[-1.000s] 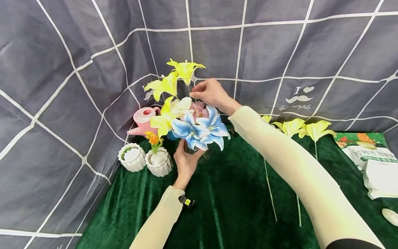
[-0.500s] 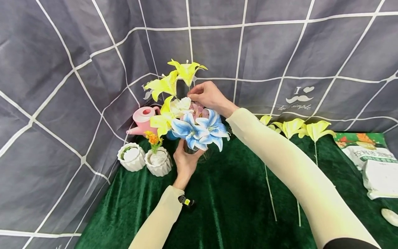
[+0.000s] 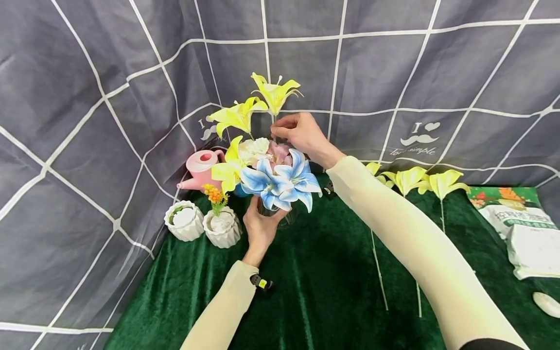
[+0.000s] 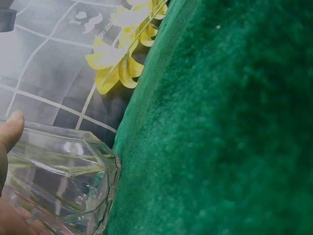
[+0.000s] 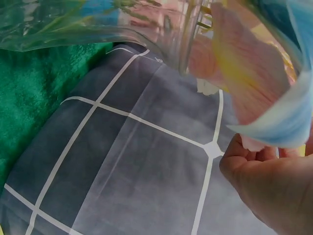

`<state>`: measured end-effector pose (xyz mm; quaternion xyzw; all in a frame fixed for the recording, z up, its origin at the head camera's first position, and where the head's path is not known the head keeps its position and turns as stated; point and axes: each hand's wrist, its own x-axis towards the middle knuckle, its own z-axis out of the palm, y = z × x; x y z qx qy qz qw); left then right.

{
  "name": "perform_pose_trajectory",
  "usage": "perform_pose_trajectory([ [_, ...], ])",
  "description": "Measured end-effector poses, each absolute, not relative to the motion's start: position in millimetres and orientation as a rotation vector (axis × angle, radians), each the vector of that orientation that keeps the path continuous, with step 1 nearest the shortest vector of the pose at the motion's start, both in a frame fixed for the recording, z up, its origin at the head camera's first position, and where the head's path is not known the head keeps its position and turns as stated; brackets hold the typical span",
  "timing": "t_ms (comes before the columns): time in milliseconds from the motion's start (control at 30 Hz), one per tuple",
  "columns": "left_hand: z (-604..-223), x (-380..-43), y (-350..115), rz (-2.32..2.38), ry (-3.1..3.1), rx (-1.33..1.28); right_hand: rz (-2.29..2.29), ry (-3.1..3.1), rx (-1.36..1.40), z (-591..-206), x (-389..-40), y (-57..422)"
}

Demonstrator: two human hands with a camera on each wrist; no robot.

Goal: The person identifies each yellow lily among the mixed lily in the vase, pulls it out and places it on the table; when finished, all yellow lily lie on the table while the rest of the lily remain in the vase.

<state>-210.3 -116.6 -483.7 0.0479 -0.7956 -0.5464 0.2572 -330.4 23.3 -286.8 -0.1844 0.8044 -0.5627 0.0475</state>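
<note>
A clear glass vase (image 4: 73,171) stands on green velvet cloth, with several stems inside it. My left hand (image 3: 261,231) grips the vase from the near side, just under the blue lilies (image 3: 280,182). Pink petals (image 3: 278,153), a white flower (image 3: 253,151) and yellow lilies (image 3: 238,116) fill the rest of the bouquet. Behind it, my right hand (image 3: 304,136) pinches the stem of the tallest yellow lily (image 3: 275,95) below its bloom. In the right wrist view, pink and blue petals partly hide the right fingers.
Left of the vase are a pink watering can (image 3: 202,167) and two white fluted pots (image 3: 184,221), one with an orange flower (image 3: 215,194). Loose yellow lilies (image 3: 445,183) lie right, near a printed bag (image 3: 520,218) and a pale stone (image 3: 547,304). A grey gridded curtain (image 3: 372,73) hangs behind.
The tallest yellow lily has shifted up and right and now leans right, with the right hand moving slightly right too. The yellow lily beside it also shifted right. The left hand stays on the vase.
</note>
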Motion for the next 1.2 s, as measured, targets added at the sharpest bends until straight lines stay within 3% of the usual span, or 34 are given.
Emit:
perform_pose_trajectory([
  [333, -486, -211, -117, -1.483, -2.155, 0.11, -1.79, 2.49, -0.483, -283, -324, 40],
  [933, -486, -210, -118, -1.463, -2.172, 0.133, -2.318, 2.253, -0.417, -287, -309, 62],
  [1200, -485, -210, -116, -1.454, -2.177, 0.152, -2.308, 2.34, -0.422, -291, -309, 66],
])
